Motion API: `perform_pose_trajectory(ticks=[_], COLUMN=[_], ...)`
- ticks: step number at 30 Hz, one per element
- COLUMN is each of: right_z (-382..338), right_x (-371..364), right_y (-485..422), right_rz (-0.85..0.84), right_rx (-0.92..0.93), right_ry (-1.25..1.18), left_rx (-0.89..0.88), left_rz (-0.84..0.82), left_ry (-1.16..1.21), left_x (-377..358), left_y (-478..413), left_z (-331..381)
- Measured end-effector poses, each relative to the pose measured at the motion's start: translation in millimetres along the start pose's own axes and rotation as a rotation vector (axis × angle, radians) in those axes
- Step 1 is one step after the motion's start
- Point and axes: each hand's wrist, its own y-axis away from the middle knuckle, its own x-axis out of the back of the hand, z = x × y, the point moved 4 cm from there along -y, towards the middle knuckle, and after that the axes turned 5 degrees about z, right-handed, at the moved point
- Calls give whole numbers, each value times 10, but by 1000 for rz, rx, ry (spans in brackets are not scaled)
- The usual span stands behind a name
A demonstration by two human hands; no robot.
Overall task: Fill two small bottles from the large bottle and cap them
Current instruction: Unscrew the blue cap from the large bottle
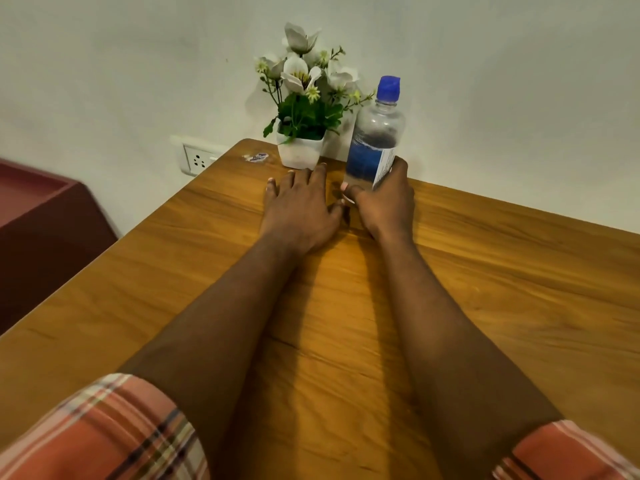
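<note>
— What's that he's got hold of?

— A large clear plastic bottle [375,133] with a blue cap and a blue-and-white label. It stands at the far edge of the brown wood-grain worktop [502,271], tilted a little to the right, close to the wall. The top looks empty and see-through, with clear liquid showing below the label.

— And the hands?

— The right hand [384,202] is wrapped around the bottle's lower part, thumb on the near side, fingers round the back. The left hand [299,209] lies flat on the worktop just beside it, fingers spread, holding nothing.

— Anything else there?

— A white square pot of white artificial flowers [304,109] just left of the bottle, a small sticker [256,157] on the wood, a white wall socket [195,159], and checked orange sleeves [104,434].
</note>
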Motion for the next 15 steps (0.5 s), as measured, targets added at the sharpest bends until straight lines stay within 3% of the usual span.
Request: perform_pose_trajectory(ticks=[15], right_z=[-98], right_x=[321], right_y=[522], right_rz=[-11], right_rx=[18], right_ry=[-49], left_rx=[-92], left_rz=[44], left_ry=[55], left_x=[268], left_y=[442], left_z=[159])
